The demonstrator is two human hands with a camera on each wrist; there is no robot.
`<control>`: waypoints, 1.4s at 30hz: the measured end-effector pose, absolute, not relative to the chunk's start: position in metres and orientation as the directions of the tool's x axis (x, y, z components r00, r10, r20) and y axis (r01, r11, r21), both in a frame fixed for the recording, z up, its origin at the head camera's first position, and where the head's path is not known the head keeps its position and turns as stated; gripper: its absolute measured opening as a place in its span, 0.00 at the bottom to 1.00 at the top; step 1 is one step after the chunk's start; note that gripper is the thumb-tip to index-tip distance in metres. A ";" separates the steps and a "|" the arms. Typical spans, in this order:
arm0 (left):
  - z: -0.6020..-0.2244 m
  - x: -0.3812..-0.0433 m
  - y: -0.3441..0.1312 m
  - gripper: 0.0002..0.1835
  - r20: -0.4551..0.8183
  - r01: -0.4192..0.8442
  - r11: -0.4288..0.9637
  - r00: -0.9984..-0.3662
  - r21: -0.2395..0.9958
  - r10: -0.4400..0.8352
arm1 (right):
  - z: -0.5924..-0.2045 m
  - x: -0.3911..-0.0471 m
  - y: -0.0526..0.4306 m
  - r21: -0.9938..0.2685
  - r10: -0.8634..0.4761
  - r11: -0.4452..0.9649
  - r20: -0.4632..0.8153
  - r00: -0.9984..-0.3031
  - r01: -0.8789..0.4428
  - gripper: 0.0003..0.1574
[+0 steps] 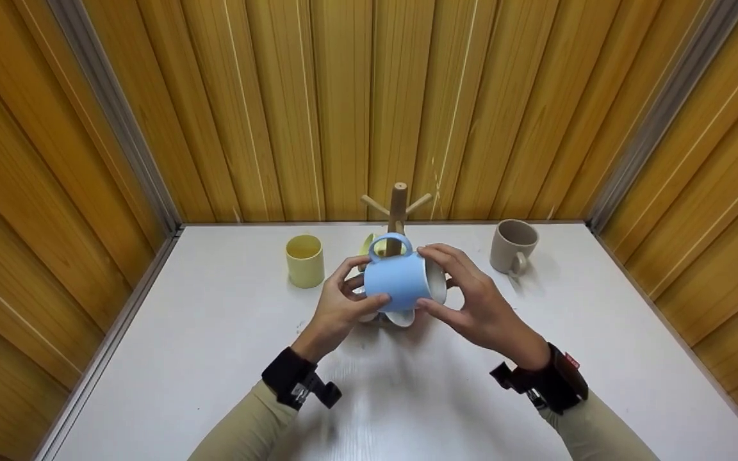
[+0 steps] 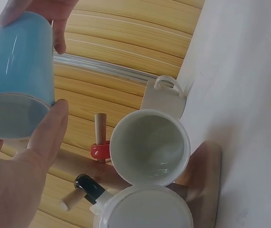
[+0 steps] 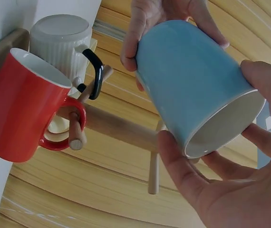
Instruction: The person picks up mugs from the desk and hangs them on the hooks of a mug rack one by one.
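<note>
Both hands hold a light blue mug point(image 1: 396, 282) on its side in the air, in front of a wooden mug tree point(image 1: 398, 208). Its handle points up and its white-lined mouth faces right. The left hand point(image 1: 337, 307) grips the base end, thumb on the near side. At the rim end, the right hand point(image 1: 478, 304) pinches the wall between thumb and fingers. On the tree's pegs hang a red mug point(image 3: 26, 109) and a white ribbed mug point(image 3: 59, 52) with a black handle, both largely hidden in the head view.
A yellow mug point(image 1: 305, 262) stands on the white table point(image 1: 215, 371) left of the tree. To the right stands a taupe mug point(image 1: 514, 246), handle toward the front. Another yellow piece point(image 1: 368, 244) shows partly behind the blue mug. Wood-patterned walls point(image 1: 343, 109) enclose the table.
</note>
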State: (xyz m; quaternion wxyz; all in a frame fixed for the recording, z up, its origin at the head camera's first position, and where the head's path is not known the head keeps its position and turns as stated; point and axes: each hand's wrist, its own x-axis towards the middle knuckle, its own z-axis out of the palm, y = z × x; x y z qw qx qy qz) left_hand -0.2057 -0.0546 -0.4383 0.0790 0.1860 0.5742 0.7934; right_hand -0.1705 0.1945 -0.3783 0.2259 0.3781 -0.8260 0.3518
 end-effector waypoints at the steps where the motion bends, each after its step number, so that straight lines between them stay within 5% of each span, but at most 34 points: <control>1: -0.438 -0.206 -0.054 0.43 0.208 0.094 -0.328 -0.919 0.940 0.334 | -0.379 -0.172 0.196 -0.413 -0.468 0.458 0.640 -0.609 -0.787 0.45; 42: -0.439 -0.227 -0.050 0.40 0.186 0.159 -0.120 -0.947 0.980 0.263 | -0.408 -0.216 0.194 -0.545 -0.435 0.426 0.577 -0.691 -0.722 0.39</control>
